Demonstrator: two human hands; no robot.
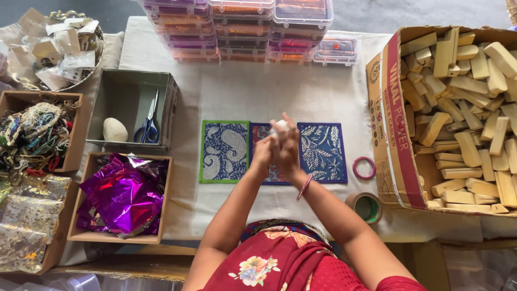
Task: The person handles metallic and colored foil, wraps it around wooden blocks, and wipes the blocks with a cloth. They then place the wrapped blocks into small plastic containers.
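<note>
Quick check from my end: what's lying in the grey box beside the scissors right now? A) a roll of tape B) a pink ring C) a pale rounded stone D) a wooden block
C: a pale rounded stone lies in the grey box, left of the blue-handled scissors.

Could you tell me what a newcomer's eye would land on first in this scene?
Probably the two hands, left hand and right hand, pressed together around something small and white over three blue patterned cloth mats at the table's centre. Next come the shiny purple foil boxed at left and the carton of wooden blocks at right.
</note>
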